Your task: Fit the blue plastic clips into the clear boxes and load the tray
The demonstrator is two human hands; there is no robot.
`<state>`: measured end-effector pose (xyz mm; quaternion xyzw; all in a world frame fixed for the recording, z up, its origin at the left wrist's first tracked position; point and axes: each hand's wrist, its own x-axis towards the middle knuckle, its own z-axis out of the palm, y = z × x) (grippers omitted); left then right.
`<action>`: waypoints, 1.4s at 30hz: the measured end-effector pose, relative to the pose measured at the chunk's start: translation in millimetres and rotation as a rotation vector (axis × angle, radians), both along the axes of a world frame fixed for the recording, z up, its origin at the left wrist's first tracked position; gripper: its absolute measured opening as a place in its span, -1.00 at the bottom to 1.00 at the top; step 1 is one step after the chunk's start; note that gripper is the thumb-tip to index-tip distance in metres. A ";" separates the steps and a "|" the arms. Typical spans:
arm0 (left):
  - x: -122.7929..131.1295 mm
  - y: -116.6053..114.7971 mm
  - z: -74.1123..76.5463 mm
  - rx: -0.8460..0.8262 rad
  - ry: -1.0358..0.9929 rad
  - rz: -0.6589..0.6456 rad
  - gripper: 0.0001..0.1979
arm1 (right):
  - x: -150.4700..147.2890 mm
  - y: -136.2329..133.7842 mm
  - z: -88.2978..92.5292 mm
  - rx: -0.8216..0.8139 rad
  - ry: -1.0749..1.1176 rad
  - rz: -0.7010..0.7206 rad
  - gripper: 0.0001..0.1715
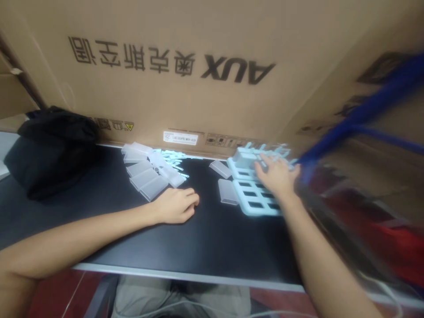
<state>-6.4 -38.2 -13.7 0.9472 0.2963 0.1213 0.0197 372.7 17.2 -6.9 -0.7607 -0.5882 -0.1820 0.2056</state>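
My left hand (177, 205) rests on the black table (198, 238) with its fingers curled into a loose fist, nothing visible in it. It lies just right of a pile of frosted clear plastic caps (147, 179). My right hand (276, 174) reaches forward onto a pale blue plastic frame with rectangular openings (255, 198), fingers curved over small pieces at its far end; the frame is motion-blurred, so what the fingers grip is unclear. Two more clear caps (227, 192) lie between the hands.
A large cardboard box printed AUX (212, 66) walls off the back of the table. A black bag (53, 150) sits at the far left. A blue bar (364, 110) and red shapes blur at the right. Thin pale blue strips (174, 159) lie behind the caps.
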 end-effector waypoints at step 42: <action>8.5 -17.0 0.7 0.281 0.121 0.101 -0.67 | -148.2 -23.4 0.7 -0.268 -0.317 1.025 -0.32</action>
